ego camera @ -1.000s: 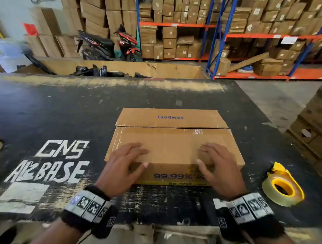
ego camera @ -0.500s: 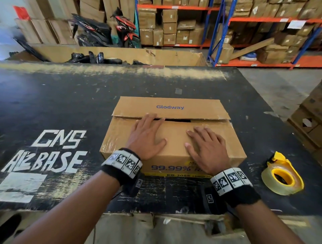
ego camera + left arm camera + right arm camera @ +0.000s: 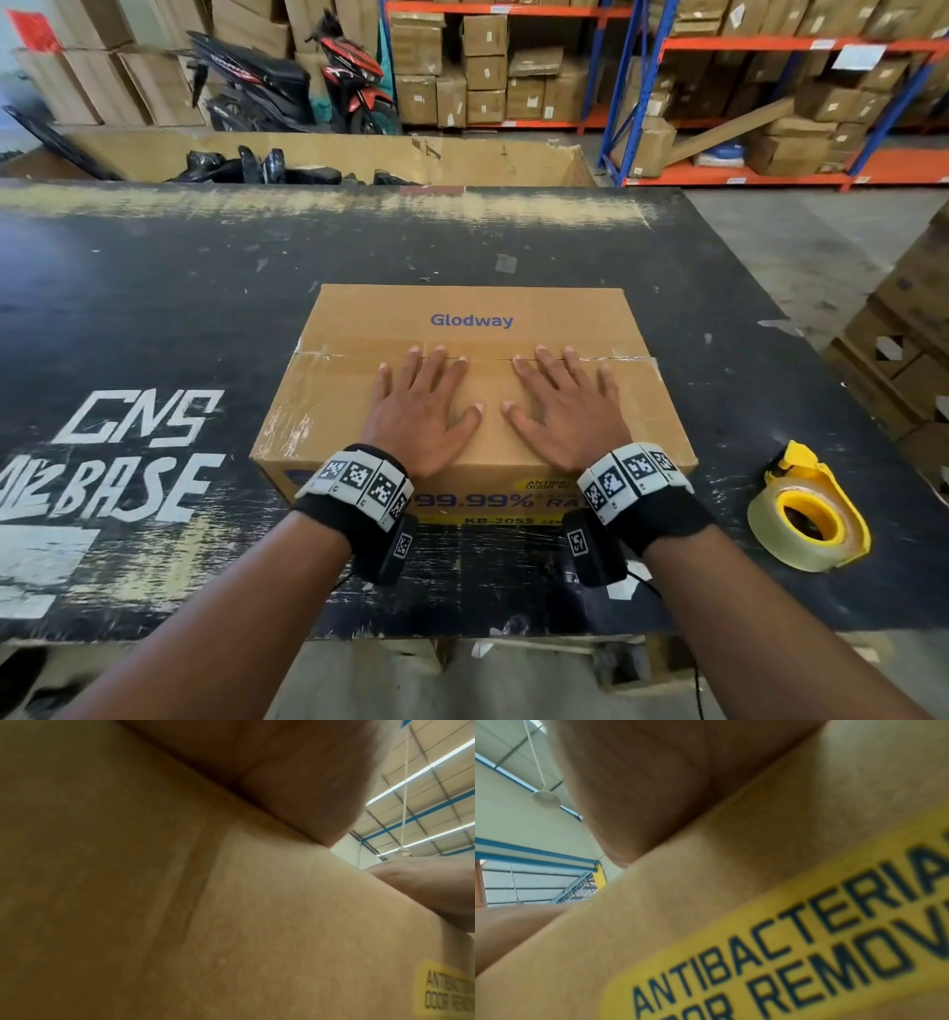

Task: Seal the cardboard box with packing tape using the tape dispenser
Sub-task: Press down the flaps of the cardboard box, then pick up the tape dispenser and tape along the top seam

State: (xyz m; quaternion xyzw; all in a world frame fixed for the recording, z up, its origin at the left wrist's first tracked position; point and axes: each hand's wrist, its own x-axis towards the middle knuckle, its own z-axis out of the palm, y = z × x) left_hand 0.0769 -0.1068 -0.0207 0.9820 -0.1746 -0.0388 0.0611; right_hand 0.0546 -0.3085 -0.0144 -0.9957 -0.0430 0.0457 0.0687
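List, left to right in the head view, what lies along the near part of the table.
White painted lettering → left hand → right hand, both flat on the cardboard box → yellow tape dispenser.

The cardboard box (image 3: pixel 180 902) filled most of the frame, blurred and very close; the left hand (image 3: pixel 295 776) lay against its upper edge, its underside dark; the right hand (image 3: pixel 424 890) rested further along that edge; a yellow label (image 3: pixel 444 990) with black lettering sat on the box's side at lower right; ceiling light strips (image 3: pixel 416 770) showed beyond.
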